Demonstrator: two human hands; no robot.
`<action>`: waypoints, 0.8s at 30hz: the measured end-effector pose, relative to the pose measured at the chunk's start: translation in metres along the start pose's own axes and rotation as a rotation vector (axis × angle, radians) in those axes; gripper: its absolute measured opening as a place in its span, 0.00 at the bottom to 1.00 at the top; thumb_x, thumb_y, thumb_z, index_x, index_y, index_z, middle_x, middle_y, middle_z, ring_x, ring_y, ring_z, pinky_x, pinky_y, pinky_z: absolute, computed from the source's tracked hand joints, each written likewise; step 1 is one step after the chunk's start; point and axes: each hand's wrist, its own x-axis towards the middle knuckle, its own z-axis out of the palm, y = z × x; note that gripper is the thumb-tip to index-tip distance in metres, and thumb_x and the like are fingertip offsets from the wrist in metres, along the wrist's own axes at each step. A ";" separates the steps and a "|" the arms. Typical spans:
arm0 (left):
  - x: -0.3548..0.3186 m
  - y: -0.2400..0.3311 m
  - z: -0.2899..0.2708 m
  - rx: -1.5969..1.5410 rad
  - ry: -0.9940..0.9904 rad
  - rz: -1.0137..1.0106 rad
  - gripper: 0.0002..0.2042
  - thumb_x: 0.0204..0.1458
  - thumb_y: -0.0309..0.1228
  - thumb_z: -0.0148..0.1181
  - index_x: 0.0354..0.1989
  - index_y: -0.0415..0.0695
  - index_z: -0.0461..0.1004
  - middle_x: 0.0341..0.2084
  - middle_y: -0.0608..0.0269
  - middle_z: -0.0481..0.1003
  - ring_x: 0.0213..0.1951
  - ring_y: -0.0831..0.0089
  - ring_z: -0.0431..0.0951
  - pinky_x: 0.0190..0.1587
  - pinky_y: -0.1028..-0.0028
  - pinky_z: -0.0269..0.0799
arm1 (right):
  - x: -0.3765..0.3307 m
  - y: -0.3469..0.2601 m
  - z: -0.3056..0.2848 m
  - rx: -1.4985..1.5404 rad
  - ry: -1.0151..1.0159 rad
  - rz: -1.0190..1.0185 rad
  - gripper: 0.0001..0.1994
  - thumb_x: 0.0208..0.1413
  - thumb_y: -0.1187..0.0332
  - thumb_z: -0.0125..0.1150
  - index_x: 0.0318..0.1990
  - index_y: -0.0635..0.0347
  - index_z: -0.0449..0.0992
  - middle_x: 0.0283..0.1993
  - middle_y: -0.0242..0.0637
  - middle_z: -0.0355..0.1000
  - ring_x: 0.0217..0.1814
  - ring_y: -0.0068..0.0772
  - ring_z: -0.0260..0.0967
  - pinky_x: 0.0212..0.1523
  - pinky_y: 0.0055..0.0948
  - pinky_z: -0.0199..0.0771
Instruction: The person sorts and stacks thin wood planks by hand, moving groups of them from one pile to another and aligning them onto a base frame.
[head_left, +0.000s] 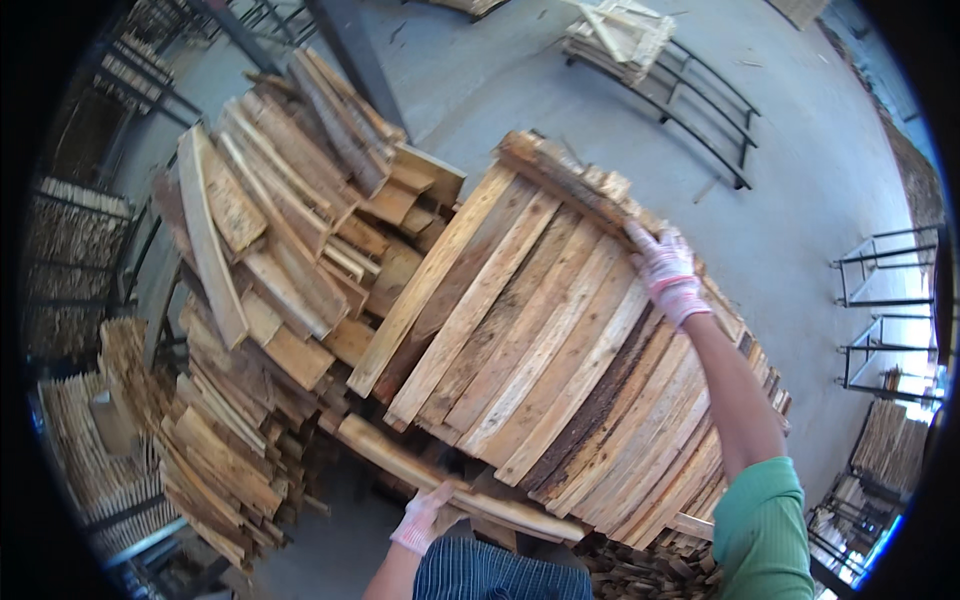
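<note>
A stack of rough wooden planks (545,325) lies in front of me, its top layer set side by side. My right hand (668,268), in a white and pink glove, reaches over the stack and grips the end of a brown board (570,182) lying across the planks' far ends. My left hand (424,516), gloved alike, is closed on a long board (450,478) along the near side of the stack, close to my body. The undersides of both boards and part of my left fingers are hidden.
A heap of loose planks (270,220) rises left of the stack, with more wood (220,470) below it. Far off stands a low black metal rack (705,105) bearing pale boards (620,40). Metal frames (885,265) stand at the right, and a grey post (355,60) at the back.
</note>
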 end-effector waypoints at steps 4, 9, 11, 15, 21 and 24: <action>0.025 0.001 0.028 0.185 0.132 0.095 0.23 0.61 0.32 0.62 0.60 0.36 0.65 0.51 0.51 0.75 0.50 0.55 0.79 0.51 0.51 0.78 | 0.004 0.008 0.007 0.000 0.088 -0.056 0.33 0.53 0.68 0.66 0.68 0.36 0.66 0.48 0.53 0.70 0.50 0.58 0.68 0.54 0.50 0.71; 0.025 0.006 0.033 0.111 0.194 0.008 0.23 0.58 0.29 0.65 0.58 0.40 0.63 0.47 0.56 0.75 0.48 0.58 0.79 0.50 0.50 0.79 | 0.007 -0.004 -0.001 -0.005 0.035 -0.033 0.33 0.55 0.67 0.64 0.68 0.28 0.64 0.54 0.49 0.67 0.57 0.57 0.64 0.59 0.53 0.66; 0.013 0.001 0.036 0.135 0.198 0.047 0.27 0.56 0.30 0.67 0.60 0.45 0.59 0.49 0.56 0.73 0.50 0.57 0.78 0.51 0.47 0.78 | 0.013 -0.027 -0.023 -0.080 0.019 -0.033 0.30 0.54 0.69 0.63 0.65 0.29 0.68 0.54 0.48 0.68 0.57 0.56 0.65 0.60 0.51 0.65; -0.002 -0.011 0.015 0.072 0.133 0.043 0.26 0.56 0.31 0.68 0.56 0.44 0.58 0.49 0.52 0.72 0.52 0.52 0.77 0.53 0.42 0.76 | 0.055 -0.184 -0.059 0.613 -0.172 -0.044 0.14 0.63 0.60 0.54 0.48 0.57 0.76 0.46 0.44 0.72 0.54 0.38 0.69 0.57 0.41 0.69; -0.010 0.011 0.010 -0.001 0.145 0.023 0.20 0.56 0.26 0.66 0.54 0.40 0.63 0.46 0.51 0.75 0.49 0.51 0.79 0.52 0.44 0.78 | 0.091 -0.305 -0.030 -0.174 -0.474 -0.595 0.25 0.70 0.50 0.36 0.50 0.53 0.81 0.55 0.42 0.77 0.62 0.41 0.70 0.69 0.53 0.51; 0.030 0.009 0.031 0.053 0.171 0.071 0.16 0.56 0.25 0.66 0.51 0.37 0.70 0.44 0.53 0.76 0.48 0.56 0.79 0.53 0.50 0.79 | 0.098 -0.318 -0.032 -0.201 -0.569 -0.599 0.27 0.70 0.48 0.33 0.50 0.51 0.81 0.54 0.40 0.77 0.63 0.42 0.69 0.70 0.58 0.46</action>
